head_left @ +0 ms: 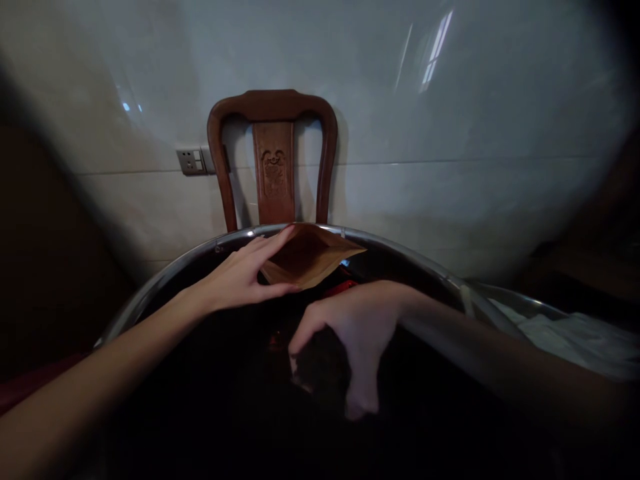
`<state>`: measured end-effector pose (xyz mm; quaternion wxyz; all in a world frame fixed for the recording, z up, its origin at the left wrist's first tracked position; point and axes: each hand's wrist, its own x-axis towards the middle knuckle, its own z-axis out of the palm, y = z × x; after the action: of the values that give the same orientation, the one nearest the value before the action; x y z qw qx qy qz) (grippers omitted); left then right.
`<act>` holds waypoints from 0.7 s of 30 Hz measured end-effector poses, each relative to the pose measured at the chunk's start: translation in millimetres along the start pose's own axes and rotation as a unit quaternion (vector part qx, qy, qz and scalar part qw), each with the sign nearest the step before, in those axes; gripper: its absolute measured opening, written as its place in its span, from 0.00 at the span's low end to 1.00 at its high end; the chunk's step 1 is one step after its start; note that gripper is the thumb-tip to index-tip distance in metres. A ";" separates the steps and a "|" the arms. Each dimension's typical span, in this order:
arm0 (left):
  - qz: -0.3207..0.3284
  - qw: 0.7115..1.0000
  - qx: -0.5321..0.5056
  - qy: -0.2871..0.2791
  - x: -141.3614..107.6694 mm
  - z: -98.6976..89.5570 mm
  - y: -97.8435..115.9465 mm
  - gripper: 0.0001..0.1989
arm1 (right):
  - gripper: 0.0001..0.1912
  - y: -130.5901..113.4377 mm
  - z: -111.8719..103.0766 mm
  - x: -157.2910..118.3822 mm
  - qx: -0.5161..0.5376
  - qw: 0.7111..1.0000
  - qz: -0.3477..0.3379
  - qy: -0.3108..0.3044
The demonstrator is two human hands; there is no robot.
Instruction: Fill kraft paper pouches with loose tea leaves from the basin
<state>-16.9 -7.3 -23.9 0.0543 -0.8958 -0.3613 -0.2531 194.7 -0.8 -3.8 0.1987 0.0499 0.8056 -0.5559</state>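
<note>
My left hand point(250, 273) holds a brown paper pouch point(327, 263) by its left end, thumb below and fingers above. The pouch's mouth gapes towards me, and its inside is in shadow. Nearer to me, my right hand point(350, 327) bends downward over the dark table, its thumb and fingers curved round a dark patch, perhaps a dark object; I cannot make out what it is. Just behind that hand, something red point(343, 288) shows in part. A faint reddish spot point(275, 341) lies to its left, too dim to name.
The round table has a shiny metal rim point(395, 247). Beyond it stands a carved wooden chair point(275, 160) against a pale tiled wall point(425, 127) with a socket point(191, 162). Whitish cloth or plastic point(575, 340) lies at the right. The near area is very dark.
</note>
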 end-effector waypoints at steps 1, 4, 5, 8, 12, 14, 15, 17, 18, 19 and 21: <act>0.004 1.000 0.002 -0.003 0.3 0.6 0.9 0.44 | 0.22 -3.0 -1.1 -3.9 0.009 1.000 -0.005 0.002; 0.005 1.000 0.010 -0.019 0.5 1.1 4.5 0.43 | 0.24 -11.3 -3.1 -15.6 0.006 0.999 -0.021 0.028; 0.004 1.000 0.011 -0.027 0.4 0.9 6.2 0.43 | 0.24 -13.7 -3.3 -19.6 -0.011 0.998 -0.029 0.050; -0.005 0.998 0.015 -0.060 0.4 -0.1 12.4 0.42 | 0.24 -18.9 -3.7 -31.2 -0.068 0.989 -0.038 0.122; -0.024 0.994 0.046 -0.094 1.8 0.8 20.8 0.43 | 0.18 -16.1 -8.2 -39.1 -0.119 0.961 -0.023 0.249; -0.027 0.994 0.060 -0.091 2.7 2.9 22.7 0.44 | 0.17 -8.3 -13.0 -35.8 -0.179 0.928 -0.020 0.326; -0.027 0.994 0.064 -0.087 3.0 4.1 22.7 0.44 | 0.18 -3.2 -15.5 -31.9 -0.217 0.904 -0.020 0.368; -0.029 0.994 0.066 -0.077 3.3 6.6 21.7 0.45 | 0.23 7.7 -19.6 -20.4 -0.282 0.846 -0.015 0.453; -0.031 0.995 0.066 -0.071 3.2 7.5 20.8 0.46 | 0.25 12.8 -21.0 -13.7 -0.299 0.820 -0.004 0.489; -0.033 0.995 0.066 -0.064 3.2 8.2 20.0 0.46 | 0.26 17.2 -22.0 -7.0 -0.305 0.799 0.014 0.518; -0.037 0.995 0.073 -0.057 3.2 8.4 19.2 0.47 | 0.25 23.9 -23.0 4.2 -0.303 0.774 0.060 0.552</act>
<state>1.5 -17.0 -28.0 0.0894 -0.8885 -0.4141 -0.1765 192.0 28.7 -19.3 -0.2421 0.3338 0.8991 -0.1466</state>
